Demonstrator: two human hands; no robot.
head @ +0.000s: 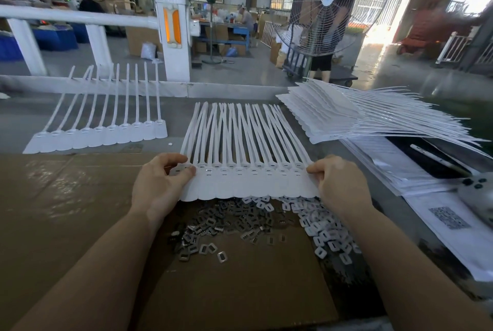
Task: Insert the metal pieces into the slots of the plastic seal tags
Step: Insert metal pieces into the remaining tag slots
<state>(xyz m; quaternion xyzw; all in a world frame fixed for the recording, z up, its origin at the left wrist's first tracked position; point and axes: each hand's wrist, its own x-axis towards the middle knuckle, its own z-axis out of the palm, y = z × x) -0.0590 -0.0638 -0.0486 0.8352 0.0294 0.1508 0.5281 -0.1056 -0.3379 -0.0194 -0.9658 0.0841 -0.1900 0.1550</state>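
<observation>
the left hand [160, 183] pinches the left end of a joined strip of white plastic seal tags [248, 183], thumb on top near the first slot, fingers curled over the upper edge. the right hand [338, 183] grips the strip's right end, fingers and thumb closed on the last tag. the strip is held level just above the cardboard sheet [66, 210], its long tails fanned away across the grey table [16, 122]. one slot near the left thumb shows a metal glint; the rest appear dark. directly below the strip lies a loose heap of metal pieces [218, 224], with a heap of small white plastic pieces [325, 232] beside it to the right. a second tag strip [98, 133] lies flat at far left, well apart. a stack of tag strips [336, 117] rests at upper right, near printed papers [440, 213]. a large floor fan [328, 2] stands beyond the table.
</observation>
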